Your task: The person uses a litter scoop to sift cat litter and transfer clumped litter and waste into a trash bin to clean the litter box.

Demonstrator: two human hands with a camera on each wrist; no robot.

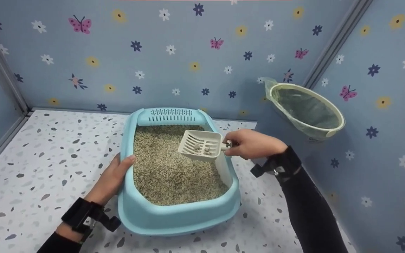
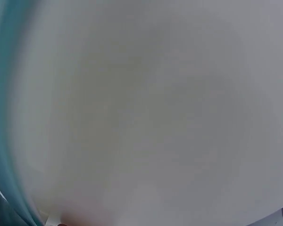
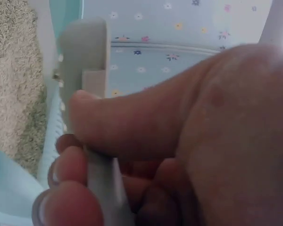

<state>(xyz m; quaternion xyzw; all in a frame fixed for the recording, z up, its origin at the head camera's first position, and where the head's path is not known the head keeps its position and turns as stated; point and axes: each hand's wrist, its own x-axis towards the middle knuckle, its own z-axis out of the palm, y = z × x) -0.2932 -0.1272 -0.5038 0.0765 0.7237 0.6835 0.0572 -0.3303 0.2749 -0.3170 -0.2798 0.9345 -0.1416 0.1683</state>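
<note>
A light-blue litter box (image 1: 174, 219) filled with grainy tan litter (image 1: 174, 168) stands on the speckled surface. At its left side my left hand (image 1: 113, 175) grips the rim, thumb over the top and fingers down the outer wall. My right hand (image 1: 248, 143) holds a cream litter scoop (image 1: 211, 156) by its handle over the right part of the box. A few small clumps (image 1: 202, 148) lie in the slotted scoop. In the right wrist view, thumb and fingers wrap round the handle (image 3: 104, 188). A blurred pale surface fills most of the left wrist view.
An oval cream bin (image 1: 338, 109) lined with a greenish bag (image 1: 294, 116) is at the right, near the wall corner. Blue walls with flowers and butterflies (image 1: 188, 35) enclose the back and sides. The speckled white surface (image 1: 47, 168) extends left of the box.
</note>
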